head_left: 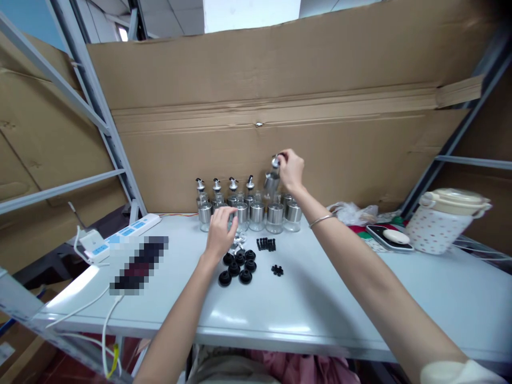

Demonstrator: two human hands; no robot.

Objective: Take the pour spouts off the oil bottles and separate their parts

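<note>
My right hand point(291, 169) pinches the pourer top of a glass oil bottle point(272, 184) with a metal sleeve. That bottle is raised above the back row and tilts slightly. In front stands a row of open-necked bottles point(256, 213), also steel-sleeved. Behind them, several bottles with silver and black pourers point(233, 184) show at the left. My left hand point(220, 230) hovers at the front of the row, thumb apart from the fingers, with nothing seen in it. Close by lie small silver spout pieces point(239, 241) and a cluster of black stoppers point(234, 268).
Short black tubes point(266, 244) and tiny black pieces point(277, 270) lie mid-table. On the left are a power strip point(127, 233) and cables. A plastic bag point(354, 212), a phone point(389, 238) and a dotted container point(442, 221) are at the right. Cardboard point(320, 154) walls the back.
</note>
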